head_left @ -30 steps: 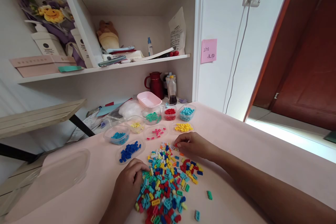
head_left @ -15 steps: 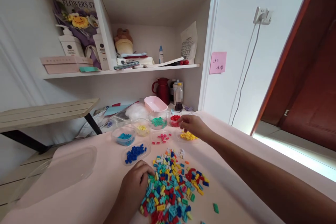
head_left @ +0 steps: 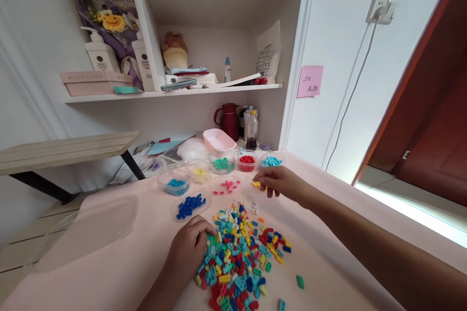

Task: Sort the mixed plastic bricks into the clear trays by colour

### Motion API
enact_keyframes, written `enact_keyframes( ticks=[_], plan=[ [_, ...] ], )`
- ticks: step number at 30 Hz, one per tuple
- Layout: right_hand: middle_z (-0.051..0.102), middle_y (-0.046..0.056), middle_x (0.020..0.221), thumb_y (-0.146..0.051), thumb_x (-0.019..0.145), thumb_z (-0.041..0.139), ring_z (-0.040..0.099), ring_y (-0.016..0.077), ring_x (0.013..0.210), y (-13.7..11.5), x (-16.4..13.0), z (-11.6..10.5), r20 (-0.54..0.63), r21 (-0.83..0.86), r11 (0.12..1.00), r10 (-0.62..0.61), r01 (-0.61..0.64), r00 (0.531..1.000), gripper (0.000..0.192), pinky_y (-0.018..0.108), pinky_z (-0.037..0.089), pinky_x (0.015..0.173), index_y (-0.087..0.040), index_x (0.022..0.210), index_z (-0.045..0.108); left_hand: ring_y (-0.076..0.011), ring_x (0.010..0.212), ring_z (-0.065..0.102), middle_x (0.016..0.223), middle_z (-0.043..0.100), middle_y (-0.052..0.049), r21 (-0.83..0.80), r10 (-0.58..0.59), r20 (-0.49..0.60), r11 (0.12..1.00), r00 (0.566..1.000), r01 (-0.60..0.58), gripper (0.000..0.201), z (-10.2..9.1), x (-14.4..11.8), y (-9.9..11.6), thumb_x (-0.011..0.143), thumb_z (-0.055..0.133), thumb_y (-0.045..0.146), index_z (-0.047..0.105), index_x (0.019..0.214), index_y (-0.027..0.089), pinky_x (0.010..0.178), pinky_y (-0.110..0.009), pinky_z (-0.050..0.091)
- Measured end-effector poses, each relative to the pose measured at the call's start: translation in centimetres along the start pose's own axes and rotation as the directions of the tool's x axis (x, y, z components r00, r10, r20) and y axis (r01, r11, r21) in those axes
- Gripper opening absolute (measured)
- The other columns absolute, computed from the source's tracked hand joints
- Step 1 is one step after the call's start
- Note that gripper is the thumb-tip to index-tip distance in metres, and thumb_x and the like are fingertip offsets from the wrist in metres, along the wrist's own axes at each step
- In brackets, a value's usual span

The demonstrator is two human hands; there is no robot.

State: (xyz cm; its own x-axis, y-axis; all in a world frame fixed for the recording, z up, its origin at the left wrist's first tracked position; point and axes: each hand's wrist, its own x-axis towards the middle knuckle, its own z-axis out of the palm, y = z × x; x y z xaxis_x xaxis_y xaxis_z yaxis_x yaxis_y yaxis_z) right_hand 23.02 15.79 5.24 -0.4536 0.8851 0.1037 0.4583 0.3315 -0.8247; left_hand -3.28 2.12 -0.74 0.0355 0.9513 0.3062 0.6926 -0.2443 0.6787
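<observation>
A heap of small mixed-colour toy bricks (head_left: 237,252) lies on the pink tabletop. At its left edge rests my left hand (head_left: 193,235), fingers curled under and touching the bricks; whatever may be inside them is hidden. My right hand (head_left: 275,181) hovers over the tub of yellow bricks (head_left: 256,184), fingers bent downward and somewhat apart, with nothing visible in them. It hides most of that tub. Behind it stand tubs of red bricks (head_left: 247,161) and light-blue bricks (head_left: 271,161). Pink bricks (head_left: 229,186) sit in a shallow tray to its left.
Further left are containers of green bricks (head_left: 222,165), pale yellow bricks (head_left: 200,175), blue bricks (head_left: 177,184) and dark-blue bricks (head_left: 190,205). A clear lid (head_left: 105,218) lies at left. One green brick (head_left: 299,282) sits apart. Behind stand a pink basket (head_left: 219,141) and a bottle (head_left: 251,131).
My right hand has moved from beside the red tub toward me, over the yellow tub, uncovering the light-blue bricks. My left hand stays by the heap. The view has shifted slightly.
</observation>
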Motion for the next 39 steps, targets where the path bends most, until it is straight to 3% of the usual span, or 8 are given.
enact_keyframes(
  ticks=[4, 8, 14, 20, 25, 29, 34, 39],
  plan=[
    [0.067, 0.002, 0.079, -0.026, 0.081, 0.053, 0.062, 0.0130, 0.058, 0.5, -4.5, -1.0, 0.192, -0.079, 0.996, 0.053, -0.039, 0.980, 0.024, 0.023, 0.045, 0.051, -0.021, 0.100, 0.067, -0.0185, 0.078, 0.064, 0.084, 0.068, -0.005, -0.012, 0.001, 0.003, 1.000, 1.000, -0.001, 0.030, 0.0, 0.2, -0.1, 0.079, 0.040, 0.017, 0.068, 0.070, 0.021, 0.064, -0.026, 0.051],
    [0.068, 0.001, 0.088, -0.029, 0.077, 0.059, 0.062, 0.0133, 0.057, 0.9, -8.0, -2.0, 0.318, -0.240, 0.968, 0.148, -0.071, 0.937, 0.047, 0.024, 0.044, 0.053, -0.031, 0.125, 0.056, -0.0179, 0.077, 0.065, 0.083, 0.068, -0.004, 0.011, 0.021, 0.008, 1.000, 1.000, -0.021, 0.032, -0.1, 0.3, -0.3, 0.079, 0.039, 0.018, 0.069, 0.070, 0.022, 0.067, -0.027, 0.051],
    [0.068, 0.002, 0.075, -0.037, 0.064, 0.072, 0.061, 0.0238, 0.070, 1.3, -11.4, -0.6, 0.255, -0.556, 0.831, 0.161, 0.008, 0.953, 0.082, 0.028, 0.036, 0.056, -0.036, 0.140, 0.040, -0.0174, 0.073, 0.064, 0.084, 0.069, -0.004, 0.001, 0.008, 0.010, 1.000, 1.000, -0.008, 0.031, -0.2, 0.4, -0.2, 0.080, 0.040, 0.019, 0.071, 0.074, 0.022, 0.062, -0.026, 0.051],
    [0.069, 0.005, 0.087, -0.031, 0.068, 0.065, 0.061, 0.0217, 0.074, 1.0, -9.6, 1.8, 0.194, -0.533, 0.846, 0.153, -0.027, 0.969, 0.052, 0.026, 0.036, 0.055, -0.031, 0.120, 0.060, -0.0161, 0.067, 0.063, 0.085, 0.068, -0.004, 0.011, 0.003, 0.029, 1.000, 1.000, -0.003, 0.032, 0.0, 0.3, -0.6, 0.080, 0.039, 0.018, 0.070, 0.075, 0.021, 0.059, -0.025, 0.050],
    [0.068, 0.002, 0.083, -0.028, 0.066, 0.068, 0.060, 0.0183, 0.072, -0.6, -6.9, 3.7, 0.265, -0.433, 0.901, 0.091, 0.034, 0.960, 0.038, 0.024, 0.037, 0.053, -0.026, 0.103, 0.065, -0.0184, 0.079, 0.065, 0.082, 0.068, -0.003, 0.049, 0.050, 0.004, 0.998, 0.999, -0.051, 0.032, -0.1, 0.4, -0.7, 0.080, 0.039, 0.017, 0.070, 0.073, 0.022, 0.074, -0.028, 0.050],
    [0.068, 0.001, 0.086, -0.027, 0.073, 0.064, 0.060, 0.0153, 0.075, -1.0, -4.7, 4.4, 0.348, -0.134, 0.988, -0.027, 0.079, 0.937, 0.017, 0.023, 0.043, 0.061, -0.021, 0.089, 0.066, -0.0191, 0.082, 0.065, 0.082, 0.068, -0.004, 0.067, 0.046, 0.010, 0.997, 0.999, -0.046, 0.032, -0.2, 0.4, -0.4, 0.080, 0.039, 0.017, 0.069, 0.073, 0.023, 0.076, -0.029, 0.049],
    [0.063, 0.000, 0.069, -0.035, 0.082, 0.058, 0.057, 0.0108, 0.059, 0.8, -2.8, 4.6, 0.327, 0.235, 0.969, -0.009, -0.073, 0.945, 0.019, 0.021, 0.042, 0.054, -0.017, 0.086, 0.063, -0.0189, 0.081, 0.065, 0.081, 0.068, -0.004, 0.044, 0.048, -0.002, 0.998, 0.999, -0.048, 0.031, -0.2, 0.3, 0.0, 0.079, 0.039, 0.017, 0.067, 0.069, 0.022, 0.076, -0.029, 0.049],
    [0.059, -0.002, 0.063, -0.037, 0.083, 0.057, 0.049, 0.0088, 0.048, 3.1, -2.9, 4.3, 0.264, 0.291, 0.953, 0.004, -0.084, 0.965, 0.021, 0.021, 0.038, 0.046, -0.017, 0.084, 0.062, -0.0180, 0.082, 0.065, 0.083, 0.067, -0.003, 0.038, 0.031, 0.015, 0.999, 0.999, -0.032, 0.030, -0.2, 0.3, -0.1, 0.080, 0.039, 0.015, 0.067, 0.072, 0.022, 0.076, -0.028, 0.048]
  ],
)
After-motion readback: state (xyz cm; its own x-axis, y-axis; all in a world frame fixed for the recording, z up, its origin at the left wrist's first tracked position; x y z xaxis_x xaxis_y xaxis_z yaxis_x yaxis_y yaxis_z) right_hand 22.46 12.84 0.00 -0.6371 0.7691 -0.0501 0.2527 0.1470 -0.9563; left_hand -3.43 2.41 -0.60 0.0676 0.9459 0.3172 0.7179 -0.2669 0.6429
